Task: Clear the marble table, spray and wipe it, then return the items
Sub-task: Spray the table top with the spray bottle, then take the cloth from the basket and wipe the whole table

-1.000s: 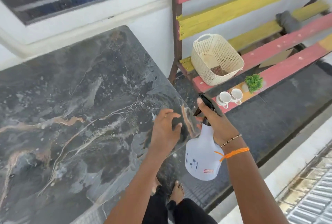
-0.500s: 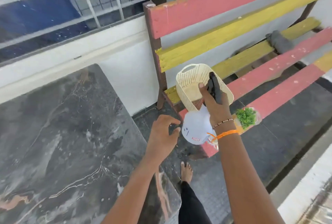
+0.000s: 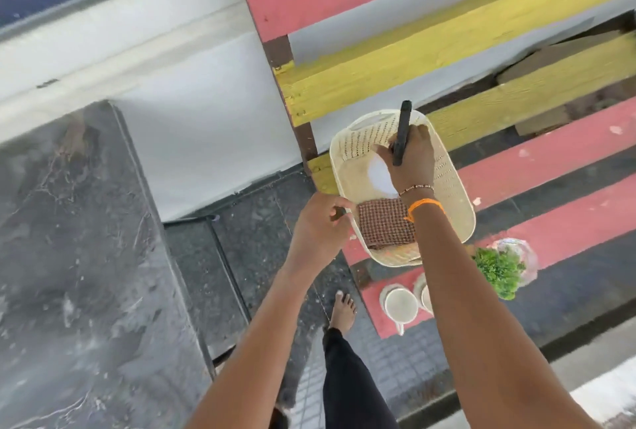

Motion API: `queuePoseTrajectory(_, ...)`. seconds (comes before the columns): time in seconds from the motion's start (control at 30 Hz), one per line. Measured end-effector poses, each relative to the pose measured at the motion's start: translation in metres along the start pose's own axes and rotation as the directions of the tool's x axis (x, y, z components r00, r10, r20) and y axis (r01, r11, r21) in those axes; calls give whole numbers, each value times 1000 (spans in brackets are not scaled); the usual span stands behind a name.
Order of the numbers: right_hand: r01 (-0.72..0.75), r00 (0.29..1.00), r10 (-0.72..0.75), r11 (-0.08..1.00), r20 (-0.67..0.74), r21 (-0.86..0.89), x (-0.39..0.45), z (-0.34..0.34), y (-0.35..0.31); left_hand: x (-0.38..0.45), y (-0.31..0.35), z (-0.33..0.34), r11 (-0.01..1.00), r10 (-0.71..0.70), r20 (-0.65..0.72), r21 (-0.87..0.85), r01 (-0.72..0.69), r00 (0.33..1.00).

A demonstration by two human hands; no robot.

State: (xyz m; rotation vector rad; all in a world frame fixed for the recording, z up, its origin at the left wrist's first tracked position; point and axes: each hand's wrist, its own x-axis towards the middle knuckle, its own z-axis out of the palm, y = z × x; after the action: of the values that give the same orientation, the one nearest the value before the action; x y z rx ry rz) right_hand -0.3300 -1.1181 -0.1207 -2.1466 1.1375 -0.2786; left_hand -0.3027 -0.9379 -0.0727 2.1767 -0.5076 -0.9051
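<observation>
Bottle work first: my right hand (image 3: 409,156) is grasping the spray bottle (image 3: 380,175) by its black trigger head, lowering it into the cream basket (image 3: 461,201) on the bench (image 3: 550,153), just far of the checked cloth (image 3: 385,225). My left hand (image 3: 318,225) is hanging loosely curled, grasping nothing, beside the near rim. I'm judging it best to set the bottle upright, then take the cloth to the marble table (image 3: 86,256), bare at left.
</observation>
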Motion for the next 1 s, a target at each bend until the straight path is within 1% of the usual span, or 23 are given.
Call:
queuePoseTrajectory(0.07, -57, 998, 56, 998, 34, 18, 12, 12, 11, 13, -2, 6, 999, -30, -1, 17, 30, 1000)
queuePoseTrajectory(0.13, -76, 995, 74, 996, 62, 39, 11, 25, 18, 21, -4, 9, 999, -44, -5, 30, 44, 999)
queuePoseTrajectory(0.2, -90, 993, 82, 990, 86, 105, 5, 37, 22, 25, -7, 13, 997, -69, -4, 20, 69, 998)
queuePoseTrajectory(0.33, -36, 998, 22, 973, 62, 227, -3, 45, 30, 26, -9, 19, 995, -102, 27, 16, 102, 994)
queuePoseTrajectory(0.4, -61, 997, 47, 961, 56, 268, -4, 43, 40, 24, -8, 21, 994, -111, 34, 7, 111, 993)
queuePoseTrajectory(0.43, -92, 995, 80, 961, 57, 262, -6, 43, 47, 24, -8, 21, 993, -119, 34, -5, 119, 992)
queuePoseTrajectory(0.5, -191, 979, 174, 967, 107, 170, -9, 44, 64, 23, -6, 23, 991, -130, 37, -26, 131, 991)
queuePoseTrajectory(0.53, -241, 959, 225, 968, 175, 76, -10, 48, 76, 22, -6, 24, 990, -134, 42, -29, 135, 990)
queuePoseTrajectory(0.57, -266, 926, 273, 962, 262, -62, -10, 52, 86, 22, -6, 25, 990, -135, 48, -31, 137, 990)
queuePoseTrajectory(0.6, -238, 885, 307, 945, 351, -225, -11, 56, 96, 21, -7, 26, 990, -137, 54, -30, 139, 989)
queuePoseTrajectory(0.63, -164, 849, 324, 913, 418, -373, -11, 58, 103, 21, -8, 26, 990, -139, 58, -29, 141, 989)
queuePoseTrajectory(0.67, -78, 831, 323, 874, 454, -479, -11, 61, 110, 20, -9, 27, 990, -139, 58, -23, 141, 989)
queuePoseTrajectory(0.7, 4, 831, 304, 835, 466, -550, -10, 63, 115, 19, -11, 28, 990, -136, 54, -20, 138, 989)
queuePoseTrajectory(0.77, 146, 848, 237, 755, 474, -639, -9, 62, 118, 15, -14, 29, 991, -134, 49, -19, 135, 990)
queuePoseTrajectory(0.83, 246, 844, 192, 692, 501, -679, -10, 58, 115, 10, -17, 31, 989, -144, 61, -33, 146, 988)
queuePoseTrajectory(0.87, 263, 835, 188, 690, 518, -674, -11, 55, 112, 7, -18, 32, 988, -149, 67, -37, 151, 987)
queuePoseTrajectory(0.9, 252, 828, 192, 713, 527, -655, -14, 51, 110, 4, -18, 32, 988, -147, 72, -36, 150, 986)
queuePoseTrajectory(1.0, 182, 833, 192, 791, 519, -584, -27, 33, 96, -4, -17, 32, 988, -144, 79, -51, 149, 986)
